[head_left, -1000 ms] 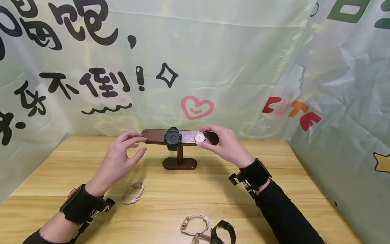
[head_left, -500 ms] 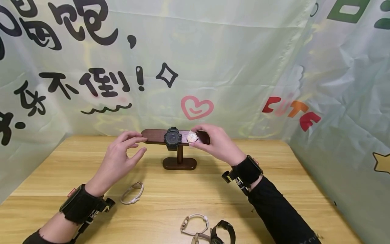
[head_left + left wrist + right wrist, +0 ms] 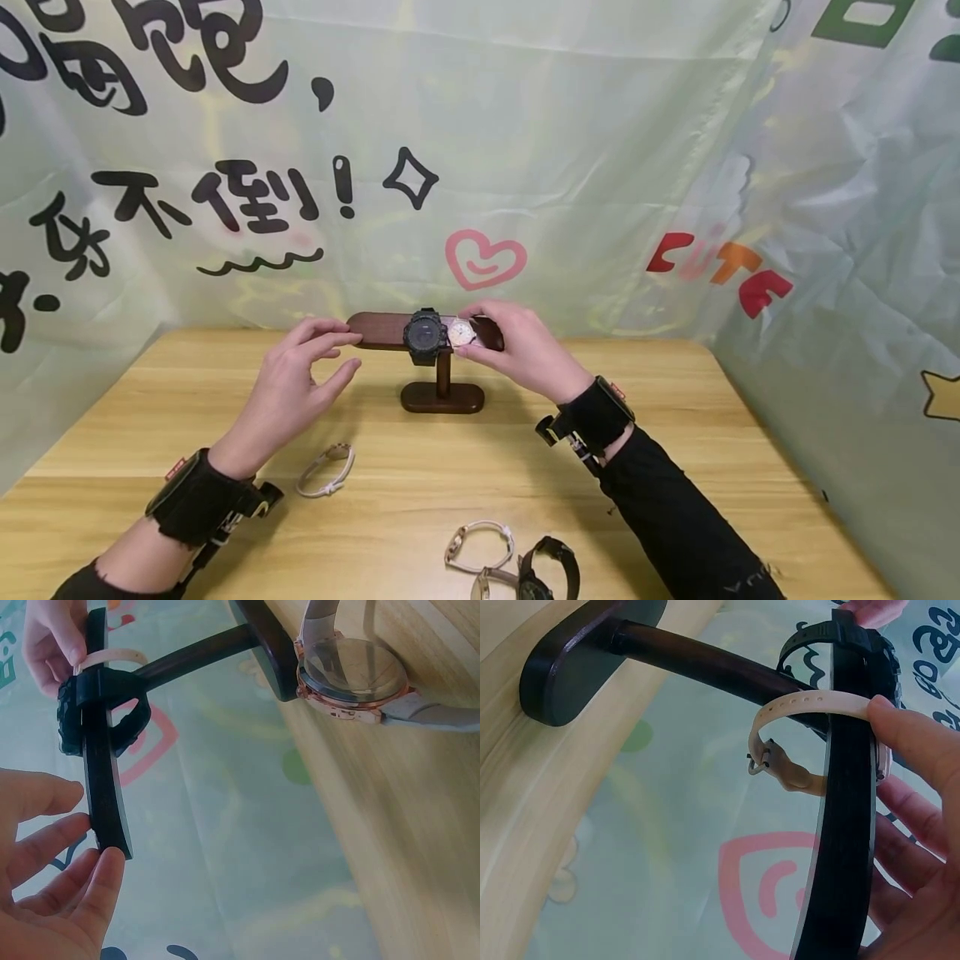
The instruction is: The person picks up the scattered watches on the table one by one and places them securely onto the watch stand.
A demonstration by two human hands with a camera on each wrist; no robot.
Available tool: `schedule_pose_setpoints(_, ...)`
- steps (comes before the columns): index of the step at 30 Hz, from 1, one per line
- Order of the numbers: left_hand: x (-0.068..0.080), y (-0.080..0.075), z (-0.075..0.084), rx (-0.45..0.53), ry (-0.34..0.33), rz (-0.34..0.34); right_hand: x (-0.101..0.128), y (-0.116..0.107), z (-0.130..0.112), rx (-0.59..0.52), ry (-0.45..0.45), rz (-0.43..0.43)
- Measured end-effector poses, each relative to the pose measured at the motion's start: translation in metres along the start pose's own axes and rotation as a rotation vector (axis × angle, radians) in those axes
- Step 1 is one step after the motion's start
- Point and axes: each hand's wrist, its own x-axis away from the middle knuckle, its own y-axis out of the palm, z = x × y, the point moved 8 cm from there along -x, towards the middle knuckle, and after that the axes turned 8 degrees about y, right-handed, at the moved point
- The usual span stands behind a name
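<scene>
My right hand (image 3: pixel 525 354) is pinching the small pale watch (image 3: pixel 460 333) on the smooth dark wooden bar (image 3: pixel 382 329), at 3 o'clock from the chunky black watch (image 3: pixel 425 335). My left hand (image 3: pixel 288 392) is touching the bar's rounded end, fingers spread.

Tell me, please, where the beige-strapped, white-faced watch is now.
In the head view, the beige-strapped watch sits on the dark wooden stand's bar, right of the black watch, gripped by the right hand.
</scene>
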Motion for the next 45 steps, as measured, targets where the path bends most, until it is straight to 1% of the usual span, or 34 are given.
schedule_pose_setpoints(9, -0.003, 0.001, 0.001, 0.009, 0.002, -0.006, 0.003, -0.004, -0.002, 0.018, -0.028, 0.031)
schedule_pose_setpoints(17, -0.002, 0.002, 0.001, 0.025, -0.003, -0.009, 0.010, -0.005, -0.003, 0.034, -0.080, 0.040)
schedule_pose_setpoints(25, 0.000, 0.002, -0.001, 0.020, -0.022, -0.019, 0.027, -0.012, -0.012, 0.051, -0.148, 0.058)
schedule_pose_setpoints(30, 0.000, 0.002, -0.001, 0.013, -0.029, -0.030, 0.042, -0.017, -0.017, 0.034, -0.160, 0.058)
schedule_pose_setpoints(33, -0.001, 0.002, -0.001, 0.009, -0.028, -0.031, 0.051, -0.019, -0.018, 0.036, -0.156, 0.051)
schedule_pose_setpoints(38, 0.000, 0.000, -0.001, 0.006, -0.022, -0.025, 0.063, -0.019, -0.021, 0.082, -0.154, 0.025)
schedule_pose_setpoints(42, 0.000, -0.001, 0.000, -0.002, -0.015, -0.022, 0.069, -0.016, -0.023, 0.107, -0.159, -0.016)
schedule_pose_setpoints(45, -0.001, -0.002, 0.002, -0.008, -0.007, -0.019, 0.074, -0.012, -0.025, 0.114, -0.162, -0.062)
